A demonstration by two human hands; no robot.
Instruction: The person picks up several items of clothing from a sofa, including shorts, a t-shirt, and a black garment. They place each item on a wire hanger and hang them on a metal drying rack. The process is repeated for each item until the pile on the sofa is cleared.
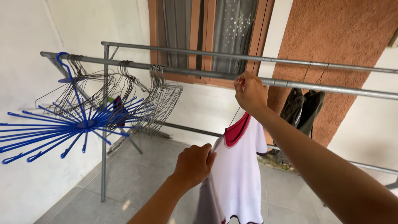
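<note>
1. no true container shows; what holds things here is a grey metal drying rack [290,83] of two long rails in front of a window with brown frames
2. on the near rail hang bunches of bare wire hangers [159,89] at the left, beside a blue plastic radial hanger [78,124] with many spokes
3. further right on the rails hang dark garments [302,108], well apart from the hands
4. the right hand [250,92] is raised to the near rail, fingers pinched shut on the hook of a thin wire hanger [236,114]
5. a white shirt [240,174] with a red collar hangs from that hanger, just below the rail
6. the left hand [194,164] is closed around the shirt's left shoulder edge, gripping the cloth
7. grey floor tiles lie beneath
</note>
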